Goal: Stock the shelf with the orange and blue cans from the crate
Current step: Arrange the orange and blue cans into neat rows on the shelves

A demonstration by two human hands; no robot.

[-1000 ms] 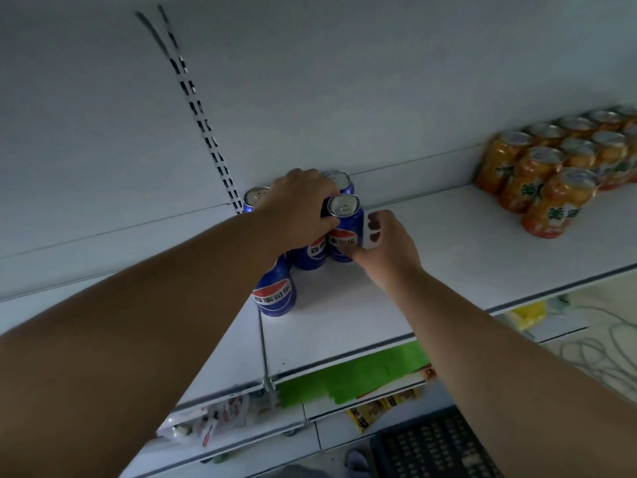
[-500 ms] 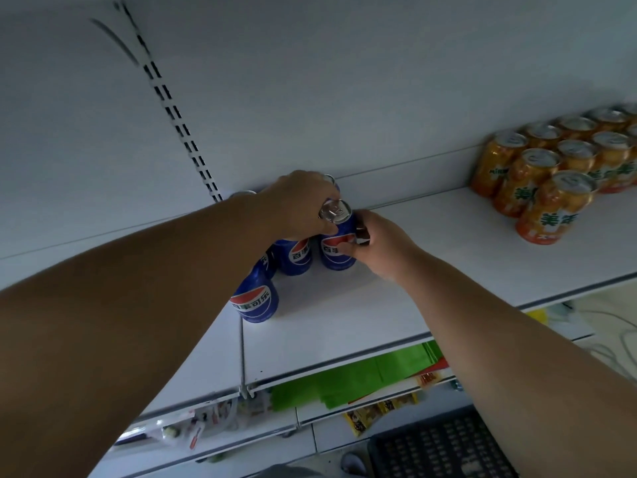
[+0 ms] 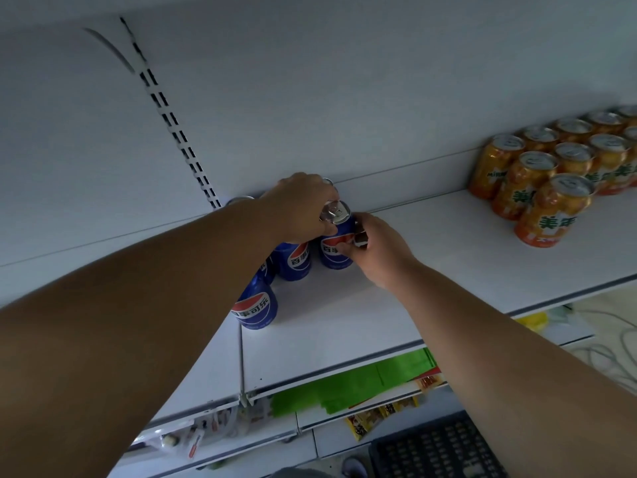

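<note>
Several blue cans stand at the back left of the white shelf (image 3: pixel 431 270). My right hand (image 3: pixel 375 251) grips the rightmost blue can (image 3: pixel 336 246) from its right side, fingers curled round its body. From above, my left hand (image 3: pixel 300 208) curls over the neighbouring blue can (image 3: pixel 294 262), its fingertips touching the rim of the rightmost can. Another blue can (image 3: pixel 256 305) stands nearer the shelf's front, beside my left forearm. A block of orange cans (image 3: pixel 548 188) fills the shelf's right end.
A slotted upright rail (image 3: pixel 172 122) runs up the back panel at left. Below the shelf lie green packets (image 3: pixel 362 384) and snack bags on a lower shelf. A dark plastic crate (image 3: pixel 437 450) sits at the bottom right, with cables on the floor beyond.
The view has shifted slightly; both hands stay on the blue cans, and the rightmost can has been nudged back and left toward the group.
</note>
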